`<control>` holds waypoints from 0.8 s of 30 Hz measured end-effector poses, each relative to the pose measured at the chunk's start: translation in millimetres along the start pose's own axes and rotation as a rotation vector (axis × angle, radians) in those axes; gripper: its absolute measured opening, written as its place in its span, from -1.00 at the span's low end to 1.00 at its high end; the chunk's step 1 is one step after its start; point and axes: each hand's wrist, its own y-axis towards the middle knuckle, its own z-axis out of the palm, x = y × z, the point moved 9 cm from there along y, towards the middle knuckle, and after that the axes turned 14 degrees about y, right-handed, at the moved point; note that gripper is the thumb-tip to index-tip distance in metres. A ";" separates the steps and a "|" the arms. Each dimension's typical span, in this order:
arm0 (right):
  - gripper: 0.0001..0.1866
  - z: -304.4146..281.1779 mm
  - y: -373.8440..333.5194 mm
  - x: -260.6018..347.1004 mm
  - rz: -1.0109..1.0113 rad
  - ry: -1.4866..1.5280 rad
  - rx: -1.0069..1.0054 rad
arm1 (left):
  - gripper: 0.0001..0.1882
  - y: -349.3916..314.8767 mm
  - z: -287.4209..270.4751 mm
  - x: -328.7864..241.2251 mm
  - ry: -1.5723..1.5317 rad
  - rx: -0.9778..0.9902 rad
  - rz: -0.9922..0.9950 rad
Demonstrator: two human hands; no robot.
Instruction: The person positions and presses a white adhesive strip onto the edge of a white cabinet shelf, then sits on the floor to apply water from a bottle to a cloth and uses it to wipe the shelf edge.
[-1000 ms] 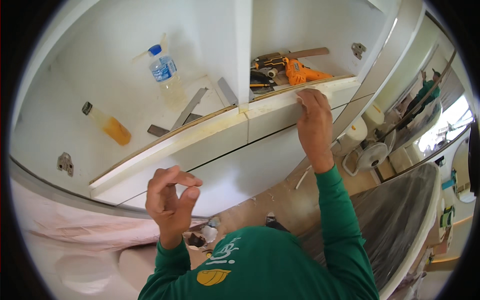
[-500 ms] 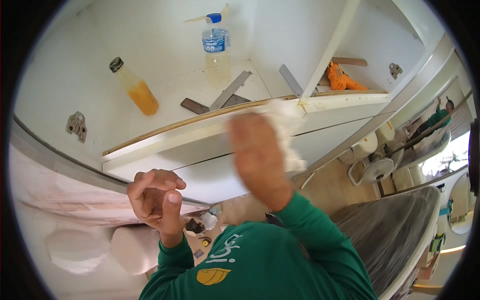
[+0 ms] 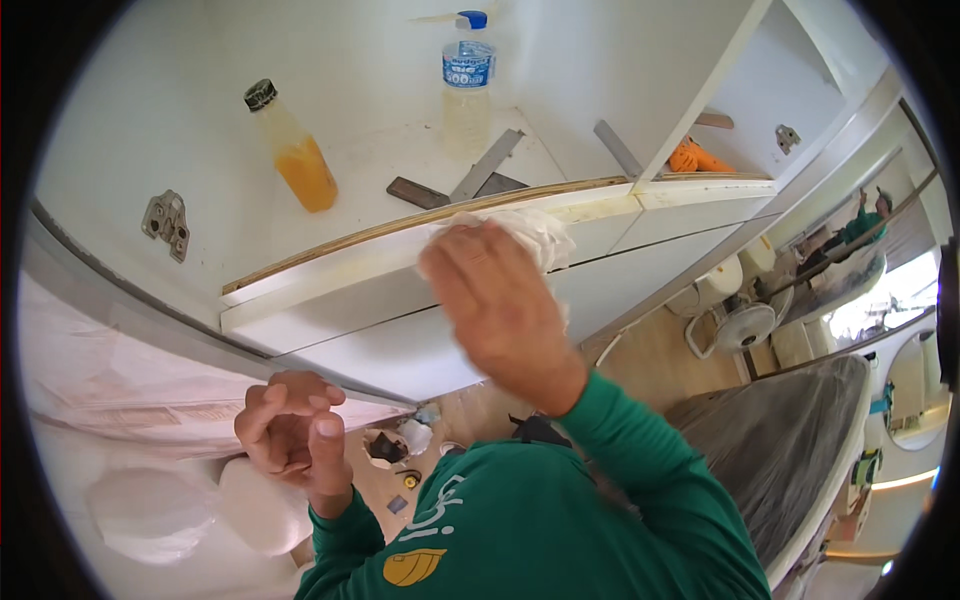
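My right hand is closed on a crumpled white cloth. It presses the cloth to the pale front rail of a white cabinet, just below the bare plywood edge. Part of the cloth is hidden behind the fingers. Lower and to the left, my left hand is held up in the air, palm turned up. Its fingers are loosely curled, with a gap to the thumb and nothing between them.
Inside the cabinet stand a bottle of orange liquid and a clear plastic bottle. Flat metal strips and a dark block lie near the edge. An orange tool sits beyond the divider. A hinge juts out at left.
My right hand has moved slightly left with the cloth along the rail. My left hand has dropped a little and shifted left. The cabinet's contents appear shifted right as the view turned.
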 end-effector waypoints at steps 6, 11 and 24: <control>-0.59 -52.8 -1.3 -62.8 0.321 -0.250 -0.020 | -0.53 3.3 -35.8 2.1 0.070 -0.067 0.013; -0.60 -8.3 12.2 7.8 0.007 -0.064 -0.020 | -0.47 64.4 21.6 -61.7 0.207 0.170 0.369; -0.75 -55.1 -33.1 -43.6 0.182 0.647 -0.083 | -0.21 162.6 151.6 -46.8 0.771 0.690 0.109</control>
